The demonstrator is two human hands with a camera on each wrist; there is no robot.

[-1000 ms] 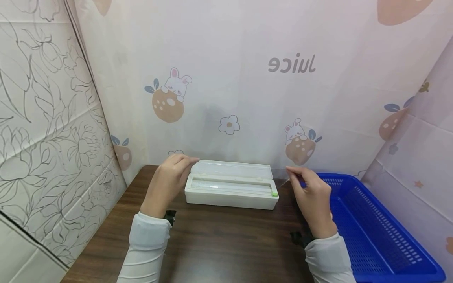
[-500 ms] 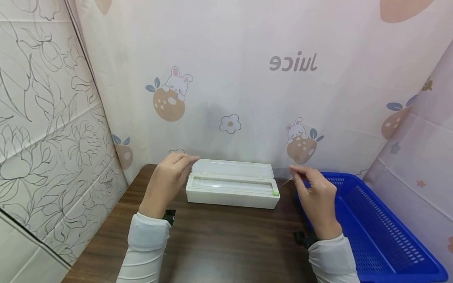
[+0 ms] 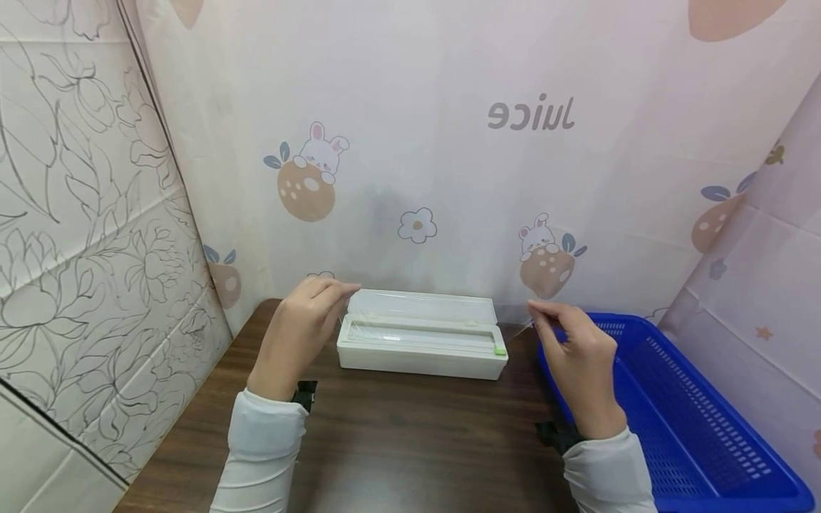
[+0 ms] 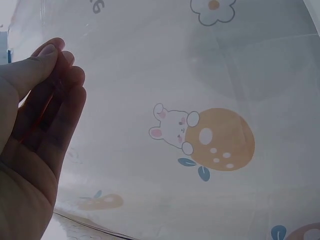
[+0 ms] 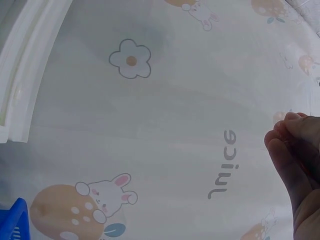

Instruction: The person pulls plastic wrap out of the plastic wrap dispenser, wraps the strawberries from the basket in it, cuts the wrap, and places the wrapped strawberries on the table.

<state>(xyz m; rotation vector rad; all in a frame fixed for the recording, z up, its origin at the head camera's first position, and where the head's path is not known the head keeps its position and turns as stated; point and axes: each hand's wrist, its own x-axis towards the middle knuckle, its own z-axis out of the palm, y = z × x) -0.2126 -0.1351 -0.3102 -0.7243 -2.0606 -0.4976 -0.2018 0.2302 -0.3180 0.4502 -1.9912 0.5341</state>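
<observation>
Plainly, both hands are raised, well apart, each with the thumb pressed to the fingertips. The left hand (image 3: 295, 328) pinches at the left and the right hand (image 3: 577, 356) at the right; both hold clear film (image 3: 522, 330). It is so thin that only faint glints show below the fingers, and its full outline cannot be told. The left fingertips overlap the left end of the lid in the head view, while the right ones are out past the right end of the box.

The white box (image 3: 420, 363) lies lengthwise across the far part of the brown table (image 3: 417, 434), between the hands. Its lid (image 3: 423, 306) is open, tipped back to the far side, and a small green slider (image 3: 499, 350) sits at the right end of its front edge. To the right is a blue basket (image 3: 705, 406), its left edge partly behind the right hand. A pale cloth (image 3: 417, 128) with rabbits and fruit covers the far side, and a flower-lined cloth (image 3: 77, 214) the left.
</observation>
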